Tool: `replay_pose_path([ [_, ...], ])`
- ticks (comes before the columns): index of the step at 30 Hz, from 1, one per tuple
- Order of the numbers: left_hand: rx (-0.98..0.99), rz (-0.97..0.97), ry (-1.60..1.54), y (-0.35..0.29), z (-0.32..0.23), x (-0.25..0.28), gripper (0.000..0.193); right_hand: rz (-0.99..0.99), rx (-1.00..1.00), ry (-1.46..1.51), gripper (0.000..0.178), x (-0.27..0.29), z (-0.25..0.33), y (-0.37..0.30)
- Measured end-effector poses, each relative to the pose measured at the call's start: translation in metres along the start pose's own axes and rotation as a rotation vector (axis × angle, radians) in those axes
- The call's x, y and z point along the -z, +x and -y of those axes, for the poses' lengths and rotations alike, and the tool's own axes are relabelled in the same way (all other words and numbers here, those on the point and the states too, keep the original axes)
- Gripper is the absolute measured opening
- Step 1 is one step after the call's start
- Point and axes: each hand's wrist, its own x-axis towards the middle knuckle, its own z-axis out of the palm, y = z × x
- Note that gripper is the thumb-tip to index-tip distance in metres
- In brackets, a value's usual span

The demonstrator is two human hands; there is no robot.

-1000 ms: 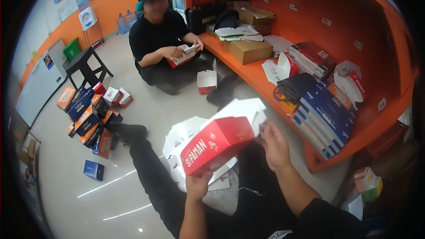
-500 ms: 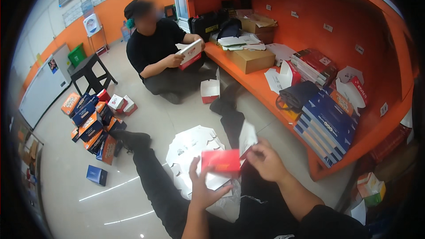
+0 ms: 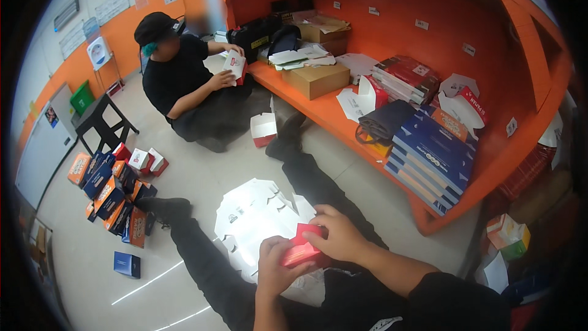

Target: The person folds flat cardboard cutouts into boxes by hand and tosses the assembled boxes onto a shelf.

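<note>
Between my legs, I hold a small red cardboard box (image 3: 300, 254) in both hands. My left hand (image 3: 277, 268) grips its left side. Against a red flap at its top right press the fingers of my right hand (image 3: 339, 236), which cover much of that side. Just beyond and under the box lies a stack of flat white box blanks (image 3: 245, 217), with slots and tabs along their edges. Crumpled clear plastic (image 3: 308, 289) shows below my hands.
A co-worker sits opposite, holding a white and red box (image 3: 236, 68); an open one (image 3: 263, 127) stands nearby. Folded boxes (image 3: 109, 196) pile up at left by my foot, with a lone blue box (image 3: 127, 264). An orange shelf (image 3: 269, 76) at right bears blue flat packs (image 3: 429, 158).
The white lid panel my right hand held upright no longer shows; that hand has come in against the red box. The view has swung right. The co-worker's head and box have tilted down.
</note>
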Motion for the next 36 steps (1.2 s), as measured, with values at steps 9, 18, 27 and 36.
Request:
replay_pose_path([
  [9, -0.144, -0.184, 0.169, -0.001, -0.009, -0.010, 0.057, -0.193, 0.006, -0.102, 0.031, -0.001, 0.009, -0.009],
  [18, -0.146, -0.114, 0.152, -0.005, -0.009, -0.009, 0.054, 0.066, 0.045, -0.022, 0.028, 0.006, 0.006, -0.011],
  [27, -0.276, -0.035, 0.190, -0.007, 0.000, -0.009, 0.057, 0.233, 0.216, -0.141, 0.038, 0.008, -0.007, -0.005],
  [36, -0.227, -0.299, 0.085, -0.007, -0.001, 0.002, 0.082, 0.142, -0.293, 0.084, 0.063, 0.096, 0.008, -0.008],
])
